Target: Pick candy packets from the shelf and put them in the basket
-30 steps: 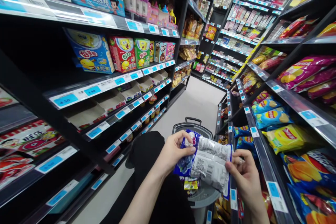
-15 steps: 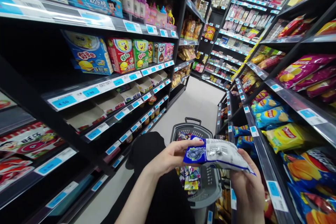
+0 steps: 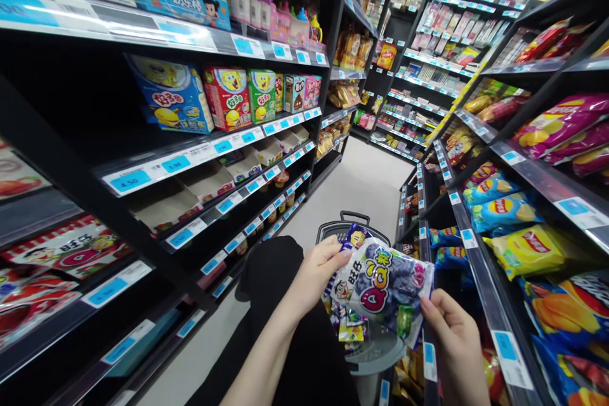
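A blue and white bag of QQ gummy candy (image 3: 380, 282), printed with dark blueberries, is stretched between my two hands with its front facing up. My left hand (image 3: 320, 273) pinches the bag's left edge. On the right edge, my right hand (image 3: 451, 323) grips with thumb and fingers. Below the bag sits a grey plastic shopping basket (image 3: 375, 358), largely covered by it. Several small colourful packets (image 3: 351, 330) lie inside the basket, and a purple packet (image 3: 356, 236) shows behind the bag's upper edge.
Shelves on the left carry cartoon snack boxes (image 3: 228, 98), open display trays (image 3: 204, 187) and more candy bags (image 3: 71, 244). Chip bags (image 3: 518, 247) fill the right shelves close to my right hand. The grey aisle floor (image 3: 361, 174) runs ahead to a back shelf. My dark-clothed knee (image 3: 273, 266) is beside the basket.
The candy bag has turned over from its white back with the barcode to its printed front. Both hands still hold it, and the view has shifted slightly.
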{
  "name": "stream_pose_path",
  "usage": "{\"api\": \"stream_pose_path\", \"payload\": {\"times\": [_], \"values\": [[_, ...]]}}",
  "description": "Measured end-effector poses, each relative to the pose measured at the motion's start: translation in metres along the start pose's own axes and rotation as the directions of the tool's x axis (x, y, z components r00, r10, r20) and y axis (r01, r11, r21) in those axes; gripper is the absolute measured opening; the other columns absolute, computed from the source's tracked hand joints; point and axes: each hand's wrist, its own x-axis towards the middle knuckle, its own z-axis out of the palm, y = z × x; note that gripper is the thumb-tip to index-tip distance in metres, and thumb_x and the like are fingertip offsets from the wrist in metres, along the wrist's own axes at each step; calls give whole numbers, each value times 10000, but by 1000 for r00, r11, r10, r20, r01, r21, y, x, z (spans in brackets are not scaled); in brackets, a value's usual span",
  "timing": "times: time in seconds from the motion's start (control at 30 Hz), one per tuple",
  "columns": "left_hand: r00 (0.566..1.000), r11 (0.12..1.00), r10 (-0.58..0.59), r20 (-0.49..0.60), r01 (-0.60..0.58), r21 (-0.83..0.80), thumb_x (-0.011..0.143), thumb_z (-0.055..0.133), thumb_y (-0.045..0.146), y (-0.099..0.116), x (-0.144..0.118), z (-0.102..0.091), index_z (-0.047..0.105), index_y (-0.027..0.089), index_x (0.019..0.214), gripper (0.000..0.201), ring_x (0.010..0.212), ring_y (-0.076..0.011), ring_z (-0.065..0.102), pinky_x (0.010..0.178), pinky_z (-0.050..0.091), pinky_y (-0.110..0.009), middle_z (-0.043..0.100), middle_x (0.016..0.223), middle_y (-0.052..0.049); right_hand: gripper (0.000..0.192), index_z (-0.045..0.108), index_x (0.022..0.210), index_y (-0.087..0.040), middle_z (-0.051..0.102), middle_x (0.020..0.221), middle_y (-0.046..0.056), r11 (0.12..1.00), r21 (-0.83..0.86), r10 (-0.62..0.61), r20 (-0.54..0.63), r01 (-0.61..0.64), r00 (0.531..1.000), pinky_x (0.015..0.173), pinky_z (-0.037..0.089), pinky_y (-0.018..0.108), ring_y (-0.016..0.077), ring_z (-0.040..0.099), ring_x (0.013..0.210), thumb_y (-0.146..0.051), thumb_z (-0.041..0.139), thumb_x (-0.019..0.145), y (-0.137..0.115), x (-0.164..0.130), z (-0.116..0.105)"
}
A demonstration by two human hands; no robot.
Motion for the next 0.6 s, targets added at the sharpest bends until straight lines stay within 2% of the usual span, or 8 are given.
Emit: {"api": "stream_pose_path", "payload": {"times": [0.1, 0.2, 0.37, 0.47, 0.53, 0.6], "values": [[1000, 999, -2, 27, 3, -48, 855, 476, 405, 1, -2, 2, 520, 167, 563, 379, 695, -145, 434, 632, 343, -243, 428, 718, 2, 330, 488, 611, -193, 363, 534, -52, 965, 240, 94, 67, -108, 993, 429, 263, 193, 89, 307, 462, -392, 714, 747, -4, -11, 3], [999, 999, -6, 35, 8, -54, 853, 491, 412, 1, -4, 2, 515, 163, 559, 386, 680, -140, 423, 617, 332, -245, 420, 711, 4, 300, 513, 618, -185, 425, 553, -33, 917, 363, 160, 37, -163, 986, 458, 281, 181, 90, 354, 490, -353, 733, 735, -10, -19, 10], [999, 996, -43, 33, 45, -83, 840, 509, 465, -3, -2, 1, 563, 155, 595, 399, 730, -168, 466, 664, 374, -264, 472, 735, -18, 288, 550, 647, -170, 351, 532, -63, 908, 383, 184, 7, -172, 983, 450, 203, 157, 58, 244, 477, -349, 761, 725, -13, -19, 17], [999, 998, -15, 37, 17, -53, 848, 492, 495, -1, -2, -2, 535, 157, 548, 454, 722, -169, 465, 663, 376, -268, 477, 720, -21, 304, 546, 649, -163, 287, 530, -80, 917, 367, 171, -6, -157, 985, 446, 171, 150, 46, 194, 472, -355, 771, 720, -13, -17, 16], [999, 1000, 28, 35, -28, 2, 854, 492, 478, 3, -3, -4, 496, 158, 509, 470, 707, -160, 455, 663, 371, -267, 471, 719, -17, 309, 543, 647, -165, 284, 531, -82, 921, 363, 162, -19, -144, 987, 441, 170, 147, 44, 203, 466, -358, 775, 715, -12, -18, 15], [995, 997, 68, 77, -71, 35, 853, 504, 450, 9, -5, -6, 497, 156, 514, 449, 717, -158, 462, 681, 372, -268, 491, 749, -21, 317, 537, 625, -167, 352, 538, -66, 929, 353, 126, -28, -108, 992, 449, 225, 146, 54, 278, 476, -359, 775, 707, -12, -18, 12]]}}
